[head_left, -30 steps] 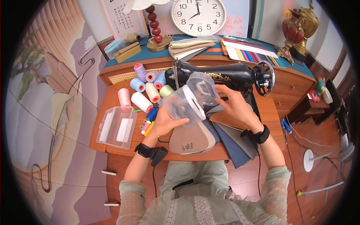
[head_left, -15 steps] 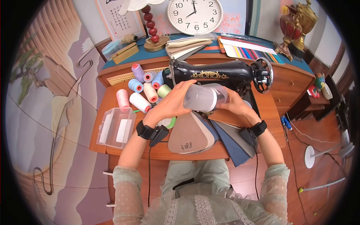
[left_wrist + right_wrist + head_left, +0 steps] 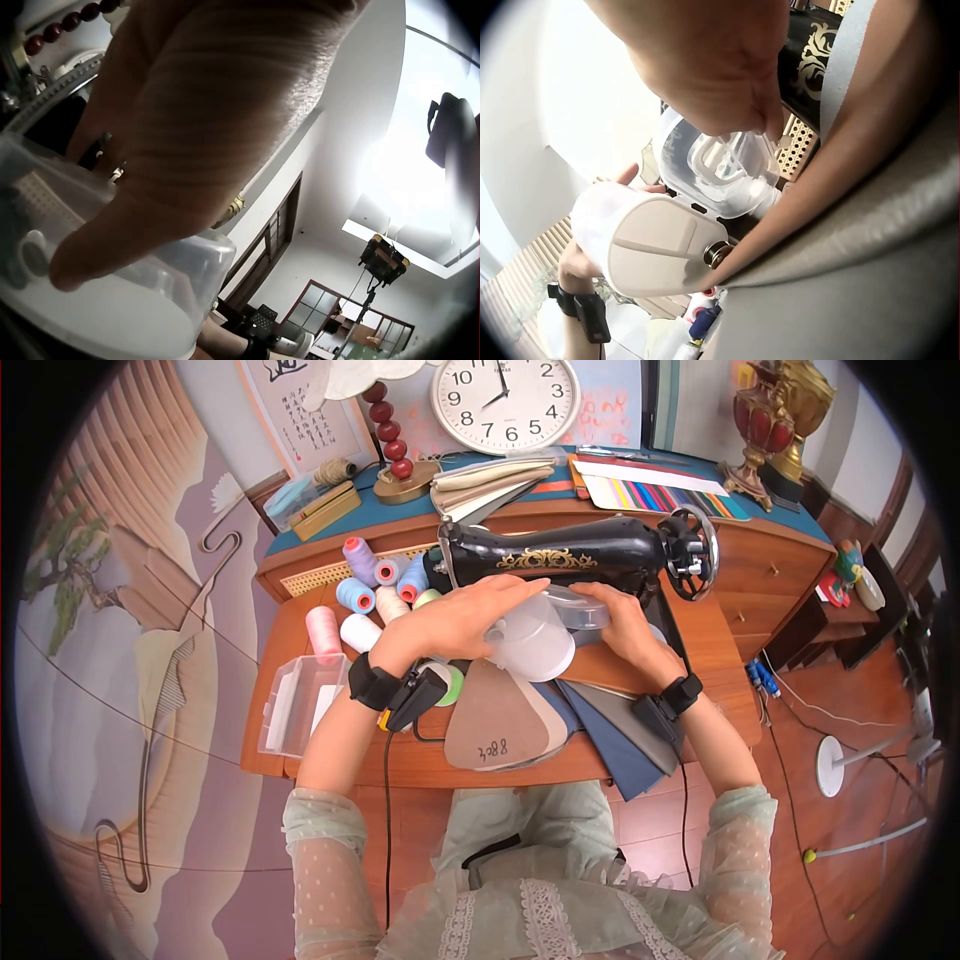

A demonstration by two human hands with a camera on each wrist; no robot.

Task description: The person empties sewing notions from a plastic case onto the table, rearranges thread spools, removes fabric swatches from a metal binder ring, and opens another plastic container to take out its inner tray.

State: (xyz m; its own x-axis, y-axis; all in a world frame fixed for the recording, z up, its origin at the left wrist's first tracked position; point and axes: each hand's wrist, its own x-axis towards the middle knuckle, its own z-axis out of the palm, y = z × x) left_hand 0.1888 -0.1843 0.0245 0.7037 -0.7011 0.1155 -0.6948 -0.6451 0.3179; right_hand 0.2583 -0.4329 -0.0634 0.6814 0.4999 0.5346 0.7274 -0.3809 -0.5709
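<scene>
A translucent plastic container (image 3: pixel 535 642) is held tilted above the fabric samples (image 3: pixel 500 725), in front of the sewing machine. My left hand (image 3: pixel 455 622) grips its body, fingers over the top, with the thumb against the clear wall in the left wrist view. The clear lid (image 3: pixel 578 607) stands swung away from the body, its edge pinched by my right hand (image 3: pixel 632 632). In the right wrist view the lid (image 3: pixel 731 169) joins the container (image 3: pixel 656 247) along one edge, and a small round metal piece (image 3: pixel 718 254) shows at the container's lower end.
The black sewing machine (image 3: pixel 560 550) stands behind the hands. Several thread spools (image 3: pixel 358 596) lie at left, beyond a clear open box (image 3: pixel 285 705). A green round item (image 3: pixel 452 686) is beside my left wrist. Cables (image 3: pixel 388 840) hang from both wrist cameras.
The container has tipped and turned, its white end now lower and facing me. My left hand has moved over its top from a lower grip; my right hand stays at the lid side.
</scene>
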